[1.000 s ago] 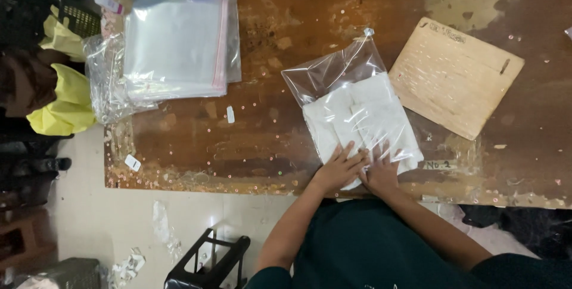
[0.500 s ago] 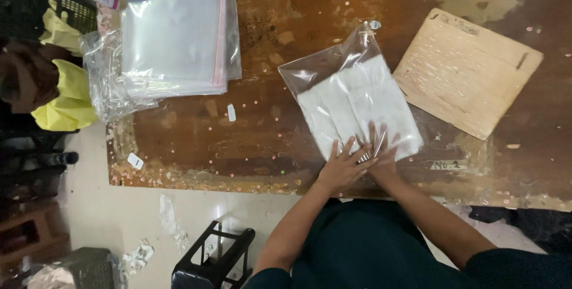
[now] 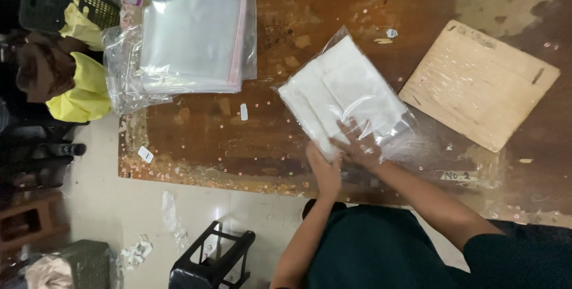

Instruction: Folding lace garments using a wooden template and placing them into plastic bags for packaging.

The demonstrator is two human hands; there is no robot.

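Item: one clear plastic bag (image 3: 348,95) with white folded cloth (image 3: 339,89) inside, lying flat and slantwise on the brown worktop (image 3: 286,3), its near end at the worktop's front edge, right before the person. It lies flat so that both hands can bear on it from above.

Left hand (image 3: 323,167): one, at the bag's near corner, palm down on the edge of the packet; its fingers are mostly hidden under the bag's rim, so whether they are spread or pinching cannot be told. It seems to steady the corner.

Right hand (image 3: 359,143): one, laid on top of the bag's near end, fingers (image 3: 345,127) spread and pressed flat on the plastic, apparently holding the loose film down against the cloth.

Stock nearby:
- One stack of empty clear bags (image 3: 193,42), edged pink along one side, at the worktop's far left, well apart from the hands; the count within the stack cannot be told.
- One pale wooden board (image 3: 479,83), to the right of the bag, near it but not touching.
- One small white tag (image 3: 243,111) between stack and bag; a second white tag (image 3: 145,154) at the left front corner.
- One black stool (image 3: 208,262) on the floor below the worktop edge.
- Yellow cloth (image 3: 80,83) heaped left of the stack, beside a dark basket (image 3: 47,0).
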